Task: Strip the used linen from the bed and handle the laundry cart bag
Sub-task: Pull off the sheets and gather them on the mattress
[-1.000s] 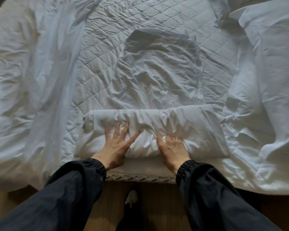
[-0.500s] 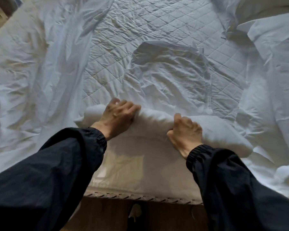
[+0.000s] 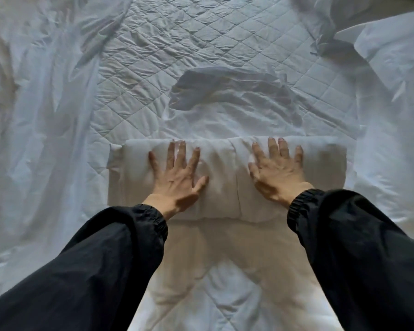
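Note:
A thick roll of white linen point(image 3: 225, 177) lies across the middle of the bed, its unrolled tail running back toward me. My left hand point(image 3: 177, 175) presses flat on the roll's left half with fingers spread. My right hand point(image 3: 279, 168) presses flat on the right half, fingers straight. Beyond the roll a loose white sheet point(image 3: 225, 99) lies crumpled on the quilted mattress pad point(image 3: 177, 37). No laundry cart or bag is in view.
A rumpled white sheet point(image 3: 38, 120) covers the bed's left side. More white bedding point(image 3: 392, 68) is piled along the right side and far right corner. My dark sleeves fill the lower corners.
My hands went from gripping the roll's far edge to lying flat on top of it. The roll has turned farther up the bed, away from me.

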